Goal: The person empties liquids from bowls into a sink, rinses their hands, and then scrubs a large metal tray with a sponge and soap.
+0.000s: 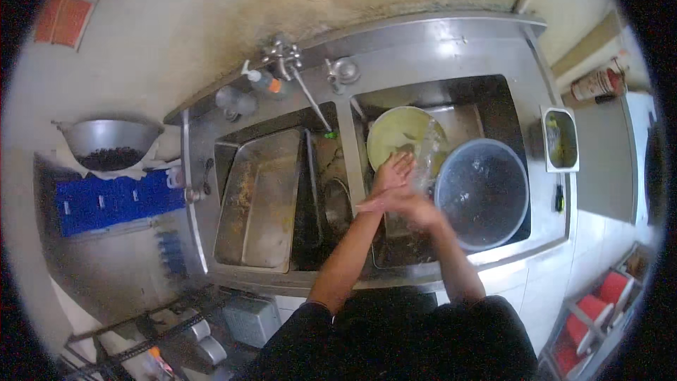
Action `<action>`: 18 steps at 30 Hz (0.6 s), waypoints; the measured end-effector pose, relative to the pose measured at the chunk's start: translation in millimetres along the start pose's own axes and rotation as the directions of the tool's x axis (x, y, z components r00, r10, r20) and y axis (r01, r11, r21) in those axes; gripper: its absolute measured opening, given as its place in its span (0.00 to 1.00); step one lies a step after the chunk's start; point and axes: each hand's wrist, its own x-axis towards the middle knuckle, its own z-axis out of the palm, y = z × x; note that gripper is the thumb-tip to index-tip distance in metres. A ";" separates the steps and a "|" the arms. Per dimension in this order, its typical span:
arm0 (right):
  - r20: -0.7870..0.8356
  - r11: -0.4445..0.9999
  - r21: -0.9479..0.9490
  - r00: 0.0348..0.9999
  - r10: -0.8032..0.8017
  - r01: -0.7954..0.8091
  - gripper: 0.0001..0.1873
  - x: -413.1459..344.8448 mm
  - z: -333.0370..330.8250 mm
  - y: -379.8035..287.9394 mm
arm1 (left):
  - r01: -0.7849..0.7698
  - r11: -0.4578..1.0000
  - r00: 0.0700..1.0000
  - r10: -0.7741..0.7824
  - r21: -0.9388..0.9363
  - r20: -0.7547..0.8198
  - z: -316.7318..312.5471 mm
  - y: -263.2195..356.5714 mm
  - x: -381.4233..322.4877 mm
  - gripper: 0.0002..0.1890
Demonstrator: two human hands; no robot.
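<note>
My left hand (394, 173) reaches over the sink with its palm up and fingers extended, holding nothing. My right hand (404, 205), blurred, lies across my left wrist and wraps it. Beneath the left fingertips is a pale yellow-green tub (389, 124) with liquid and darker shapes in it. A clear, shiny streak (431, 148) hangs at the tub's right side; whether it is water or plastic I cannot tell. Right of my hands stands a grey round tub (481, 193) of dark liquid. Both tubs are in the right basin (465, 87) of a steel sink.
A large stained steel pan (267, 201) rests in the left basin. The faucet spout (312, 96) reaches over that basin. Behind stand a pump bottle (262, 78) and metal jugs. A steel container (560, 137) sits at the right rim, a metal bowl (111, 143) far left.
</note>
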 end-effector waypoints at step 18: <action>-0.235 0.326 -0.942 0.532 -0.814 0.084 0.22 279.4 -79.0 -14.9 | -0.440 0.898 0.884 0.431 -0.012 -0.179 -69.3 97.8 -154.3 0.23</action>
